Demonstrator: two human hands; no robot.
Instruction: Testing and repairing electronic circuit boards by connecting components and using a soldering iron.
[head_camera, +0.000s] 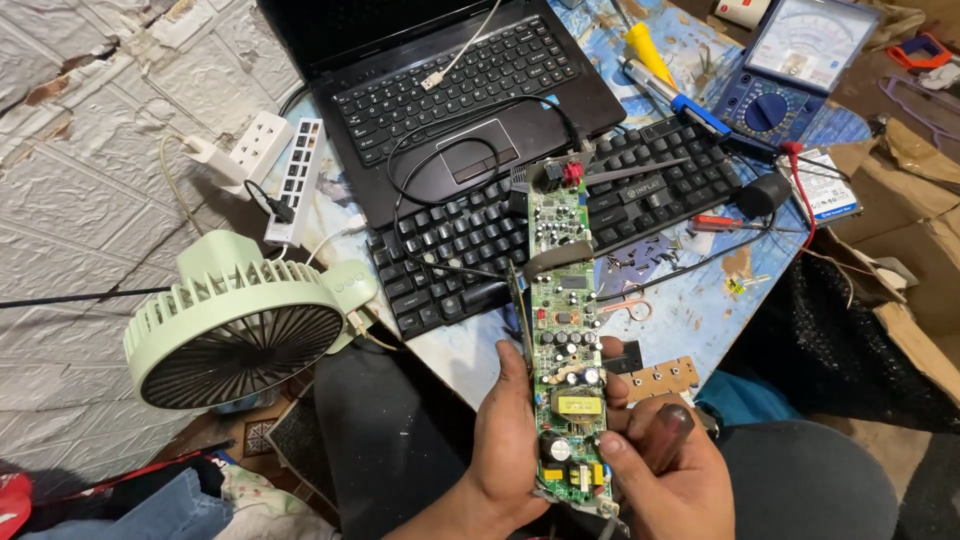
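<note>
I see my left hand (510, 440) closest to me, palm turned inward, its grip wrapped around the near end of a long green circuit board (562, 340), fingers curled behind it and the thumb along its left edge. My right hand (665, 470) sits just right of the board's near end, thumb pressed on the lower right corner; its grip is closed around a dark red tool handle (668, 435), whose tip I cannot see.

The board stands tilted away from me, its near end over my lap and its far end over the black keyboard (640, 200). It is narrow and densely packed: a yellow transformer and round capacitors near my hands, small chips in the middle, a grey strip laid across it beyond those, and red and black connectors at the far end.

Left of the board, a pale green fan (235, 325) faces me at the edge of the bench (690, 300). Just right of the board lies a small tan perforated board (665, 378). Beyond the board's far end, behind the keyboard, is a black laptop (440, 90). Right of that far end lies a red-handled screwdriver (725, 222), and farther off a blue analogue multimeter (795, 70). Far left of the board, a white power strip (262, 145) rests by the laptop.
</note>
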